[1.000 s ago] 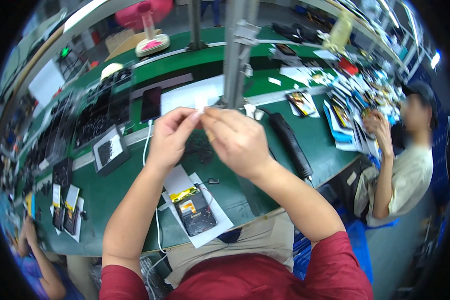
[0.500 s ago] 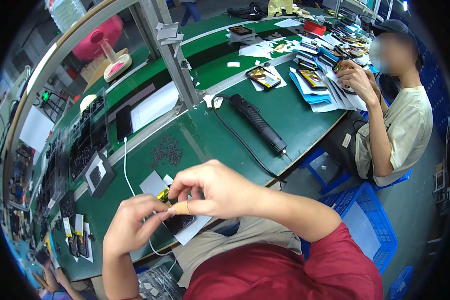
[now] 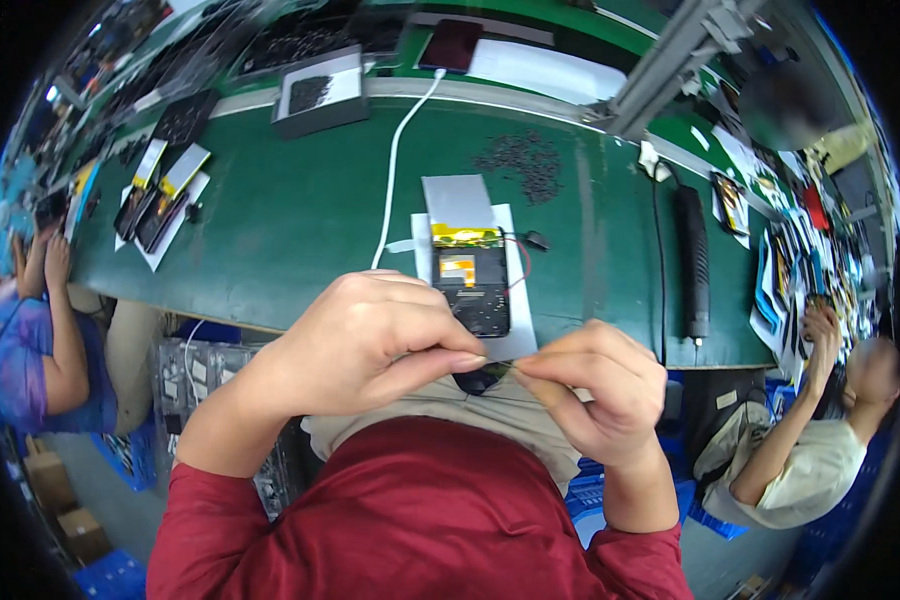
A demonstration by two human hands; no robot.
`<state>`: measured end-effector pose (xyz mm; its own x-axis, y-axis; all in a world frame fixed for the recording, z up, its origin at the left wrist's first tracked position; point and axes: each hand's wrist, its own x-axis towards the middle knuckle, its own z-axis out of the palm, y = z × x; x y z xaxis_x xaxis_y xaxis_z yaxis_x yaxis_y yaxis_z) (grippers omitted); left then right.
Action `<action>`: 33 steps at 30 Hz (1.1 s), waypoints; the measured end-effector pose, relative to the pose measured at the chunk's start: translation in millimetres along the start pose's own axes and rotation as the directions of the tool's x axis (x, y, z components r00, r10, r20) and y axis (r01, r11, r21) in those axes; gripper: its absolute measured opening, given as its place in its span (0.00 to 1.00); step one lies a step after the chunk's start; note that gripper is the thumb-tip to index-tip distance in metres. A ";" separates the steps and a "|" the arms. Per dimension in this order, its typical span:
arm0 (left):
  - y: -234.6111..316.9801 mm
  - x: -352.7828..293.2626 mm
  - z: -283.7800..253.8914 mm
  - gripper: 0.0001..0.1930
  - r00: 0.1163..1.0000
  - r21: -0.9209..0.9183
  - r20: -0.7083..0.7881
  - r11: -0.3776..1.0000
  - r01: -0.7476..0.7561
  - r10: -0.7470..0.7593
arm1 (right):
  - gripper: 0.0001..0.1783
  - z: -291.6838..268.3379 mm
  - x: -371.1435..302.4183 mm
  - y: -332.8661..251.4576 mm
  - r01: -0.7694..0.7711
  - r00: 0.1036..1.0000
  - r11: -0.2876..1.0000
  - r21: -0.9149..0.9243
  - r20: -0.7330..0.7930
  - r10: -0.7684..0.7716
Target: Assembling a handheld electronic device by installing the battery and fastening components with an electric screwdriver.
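In front of me an opened phone-like device (image 3: 472, 300) lies on a white sheet (image 3: 522, 330), its black inside facing up. A silver battery (image 3: 457, 202) extends from its far end beside yellow tape (image 3: 465, 236). A red wire runs from it to a small black part (image 3: 537, 241). My left hand (image 3: 370, 345) and my right hand (image 3: 605, 390) are both closed in a pinch, just off the device's near end. A thin strip (image 3: 499, 364) stretches between their fingertips, too fine to tell its material. Neither hand touches the device.
Loose small black parts (image 3: 522, 165) lie beyond the device. A white cable (image 3: 400, 160) crosses the green table (image 3: 270, 210). A black electric screwdriver (image 3: 692, 260) lies right; a parts box (image 3: 320, 95) and more devices (image 3: 160, 205) are left. Co-workers (image 3: 800, 450) sit at either side.
My view has swung left and now faces the table squarely. My hands, earlier together over the device, have come to its near edge with fingertips slightly apart, leaving the device uncovered.
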<state>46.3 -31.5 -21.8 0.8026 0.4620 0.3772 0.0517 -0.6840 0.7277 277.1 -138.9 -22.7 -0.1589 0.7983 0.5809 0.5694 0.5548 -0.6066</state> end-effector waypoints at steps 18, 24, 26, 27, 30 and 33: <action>-42.1 -41.3 26.0 0.23 0.976 0.302 -0.216 0.950 0.072 -0.005 | 0.21 35.3 37.5 33.1 -0.793 0.608 0.563 0.232 0.246 0.755; -45.7 -40.9 28.1 0.23 0.978 0.313 -0.207 0.948 0.055 0.011 | 0.20 38.8 36.7 27.7 -0.817 0.574 0.526 0.236 0.241 0.783; -46.6 -40.7 28.3 0.23 0.979 0.314 -0.204 0.948 0.051 0.015 | 0.20 42.3 36.4 27.6 -0.813 0.581 0.546 0.200 0.225 0.782; -46.8 -40.5 28.4 0.23 0.980 0.318 -0.199 0.946 0.054 0.011 | 0.20 43.8 36.3 27.4 -0.804 0.594 0.571 0.164 0.211 0.776; -48.0 -41.3 28.5 0.24 0.982 0.324 -0.187 0.944 0.057 0.005 | 0.19 45.9 37.6 25.2 -0.793 0.608 0.598 0.115 0.189 0.771; -45.1 -40.4 27.6 0.25 0.985 0.343 -0.170 0.937 0.064 -0.005 | 0.18 47.2 40.1 21.4 -0.787 0.615 0.613 0.074 0.171 0.769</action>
<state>28.0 -34.8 -85.6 0.6893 0.5547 0.4660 0.3037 -0.8053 0.5092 245.0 -84.0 -38.0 0.2023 0.9582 -0.2021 0.4146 -0.2708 -0.8688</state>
